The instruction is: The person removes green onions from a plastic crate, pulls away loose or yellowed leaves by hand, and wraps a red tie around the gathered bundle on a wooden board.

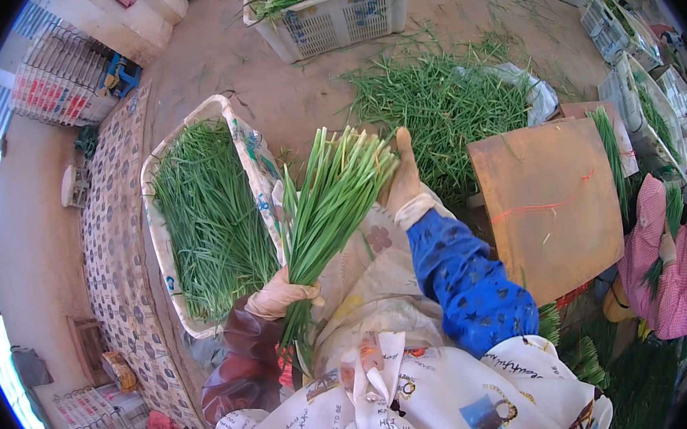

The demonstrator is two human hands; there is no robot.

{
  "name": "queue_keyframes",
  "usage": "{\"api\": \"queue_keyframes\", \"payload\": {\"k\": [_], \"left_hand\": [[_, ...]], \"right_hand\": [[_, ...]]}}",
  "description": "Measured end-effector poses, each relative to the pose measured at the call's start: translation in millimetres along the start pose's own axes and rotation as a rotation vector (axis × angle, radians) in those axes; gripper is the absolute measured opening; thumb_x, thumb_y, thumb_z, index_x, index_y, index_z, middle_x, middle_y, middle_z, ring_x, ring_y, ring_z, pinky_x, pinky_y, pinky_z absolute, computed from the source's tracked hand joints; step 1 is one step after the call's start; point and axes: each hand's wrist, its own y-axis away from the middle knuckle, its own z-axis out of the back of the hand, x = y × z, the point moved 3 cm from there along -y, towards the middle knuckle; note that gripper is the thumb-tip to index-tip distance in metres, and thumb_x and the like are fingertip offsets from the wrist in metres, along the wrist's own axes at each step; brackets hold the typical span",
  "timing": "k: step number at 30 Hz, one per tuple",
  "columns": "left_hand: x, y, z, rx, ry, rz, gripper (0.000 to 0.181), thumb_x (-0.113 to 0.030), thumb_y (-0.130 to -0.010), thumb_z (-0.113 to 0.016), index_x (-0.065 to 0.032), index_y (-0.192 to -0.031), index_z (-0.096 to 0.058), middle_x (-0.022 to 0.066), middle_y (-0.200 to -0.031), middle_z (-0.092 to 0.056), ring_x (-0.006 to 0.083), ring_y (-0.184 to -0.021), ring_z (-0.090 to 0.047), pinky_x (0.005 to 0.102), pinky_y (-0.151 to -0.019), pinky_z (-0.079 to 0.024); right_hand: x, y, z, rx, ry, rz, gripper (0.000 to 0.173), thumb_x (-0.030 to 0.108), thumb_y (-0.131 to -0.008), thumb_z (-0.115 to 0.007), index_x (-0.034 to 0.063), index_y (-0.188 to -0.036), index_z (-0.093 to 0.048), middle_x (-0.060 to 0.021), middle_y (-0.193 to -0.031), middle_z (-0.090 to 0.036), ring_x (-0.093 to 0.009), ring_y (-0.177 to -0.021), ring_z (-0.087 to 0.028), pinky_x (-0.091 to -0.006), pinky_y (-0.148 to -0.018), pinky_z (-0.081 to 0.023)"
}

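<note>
My left hand [286, 296], in a pale glove, grips a bundle of long flat green stalks, which look like garlic chives [334, 214], around its lower part, with the pale cut ends pointing away from me. My right hand [405, 171], also gloved, is upright beside those pale ends at the bundle's right side; its palm faces the bundle and nothing is gripped in it. To the left, a white plastic crate [154, 241] is full of loose green stalks [214, 221]. A patterned apron [462, 402] covers my lap.
A heap of loose stalks [444, 113] lies on the floor ahead. At the right stands a board-topped table [558, 209] with a red string on it. Beyond are another crate [329, 29] and more crates [640, 112]. A co-worker in pink sleeves [682, 268] holds stalks at far right.
</note>
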Motion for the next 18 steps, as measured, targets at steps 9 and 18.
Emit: {"api": "queue_keyframes", "payload": {"k": [9, 18], "left_hand": [[37, 34, 21, -0.105, -0.009, 0.11, 0.037, 0.002, -0.075, -0.065, -0.0072, -0.109, -0.053, 0.001, -0.079, -0.059, 0.0099, -0.052, -0.055, 0.0214, -0.044, -0.044], [56, 36, 25, -0.313, 0.006, -0.133, 0.036, 0.004, -0.075, -0.063, -0.0063, -0.107, -0.053, 0.0006, -0.076, -0.058, 0.009, -0.052, -0.054, 0.0199, -0.045, -0.043]], "right_hand": [[45, -48, 32, -0.026, -0.149, -0.086, 0.031, 0.018, -0.088, -0.037, 0.0039, -0.112, -0.051, 0.0128, -0.048, -0.034, -0.004, -0.038, -0.03, -0.0212, -0.036, -0.026], [110, -2, 11, -0.111, 0.81, 0.139, 0.029, 0.026, -0.088, -0.05, 0.0068, -0.11, -0.053, 0.0093, -0.052, -0.039, -0.004, -0.039, -0.032, -0.0213, -0.033, -0.027]]}}
